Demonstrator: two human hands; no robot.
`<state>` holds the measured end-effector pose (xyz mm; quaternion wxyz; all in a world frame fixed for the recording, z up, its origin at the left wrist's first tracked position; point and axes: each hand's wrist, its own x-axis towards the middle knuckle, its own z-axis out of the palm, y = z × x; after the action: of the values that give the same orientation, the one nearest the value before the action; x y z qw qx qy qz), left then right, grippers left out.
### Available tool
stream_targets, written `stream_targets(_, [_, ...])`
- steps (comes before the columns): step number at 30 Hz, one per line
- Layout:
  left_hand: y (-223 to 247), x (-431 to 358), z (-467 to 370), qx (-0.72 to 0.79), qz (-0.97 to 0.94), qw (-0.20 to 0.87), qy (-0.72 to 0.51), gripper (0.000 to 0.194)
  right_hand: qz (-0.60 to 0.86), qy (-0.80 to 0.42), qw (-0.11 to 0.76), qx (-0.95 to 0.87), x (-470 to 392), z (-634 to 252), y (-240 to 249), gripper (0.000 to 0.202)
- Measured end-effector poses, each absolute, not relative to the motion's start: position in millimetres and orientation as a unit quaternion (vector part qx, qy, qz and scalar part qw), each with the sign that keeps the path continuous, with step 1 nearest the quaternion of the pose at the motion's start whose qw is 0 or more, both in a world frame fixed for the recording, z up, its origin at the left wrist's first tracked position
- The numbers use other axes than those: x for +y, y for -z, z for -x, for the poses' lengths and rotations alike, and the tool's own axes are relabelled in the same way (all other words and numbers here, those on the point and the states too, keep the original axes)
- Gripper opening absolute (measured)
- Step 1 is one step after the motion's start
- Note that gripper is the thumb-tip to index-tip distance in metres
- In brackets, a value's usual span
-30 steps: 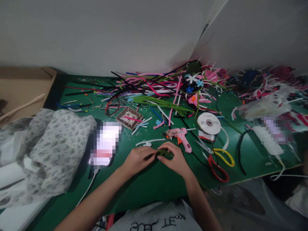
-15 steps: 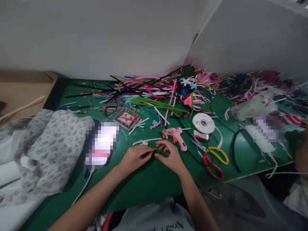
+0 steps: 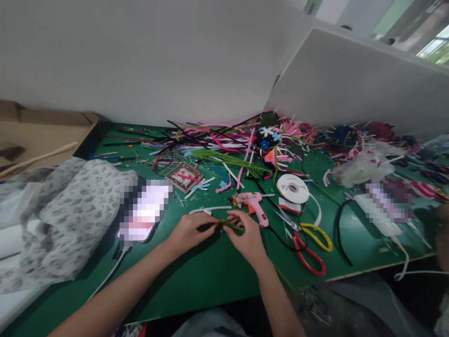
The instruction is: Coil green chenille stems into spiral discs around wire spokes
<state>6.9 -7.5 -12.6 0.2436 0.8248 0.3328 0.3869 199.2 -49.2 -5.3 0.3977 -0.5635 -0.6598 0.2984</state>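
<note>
Pinching the green stems (image 3: 222, 223) between fingertips, the left hand (image 3: 192, 230) and the right hand (image 3: 247, 236) meet above the front part of the green table (image 3: 196, 290); each has its thumb and fingers closed on the stems, the hands close together. Just beyond the right hand lies a pink glue gun (image 3: 257, 208); to its right are scissors (image 3: 298, 228) with one red and one yellow handle, blades apart, and near them a white spool (image 3: 293, 188). Beyond the hands lie a patterned card (image 3: 184, 177), a bundle of green pipe cleaners (image 3: 224, 159) and a pile of pink, black and white ones; left of the hands, a lit phone (image 3: 149, 210) lies beside a floral cloth (image 3: 80, 210).
</note>
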Motion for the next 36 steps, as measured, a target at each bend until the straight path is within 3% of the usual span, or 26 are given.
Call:
stream_targets(9, [16.9,-6.7,-8.0,0.38,-0.782,0.323,-0.374,0.013,0.58,-0.284,0.404,-0.648,-54.4,-194.6,8.9,0.01])
stream_targets(26, [6.5,-15.6,-15.4,0.427,-0.701,0.432,-0.373,0.008,0.571,-0.307,0.385,-0.656,-50.2,-202.4,-9.1,0.006])
stream_targets(36, [15.0,-7.1,4.2,0.448,-0.703,0.396,-0.385,0.007,0.543,-0.332,0.332,-0.696,-15.6,-187.6,-14.1,0.01])
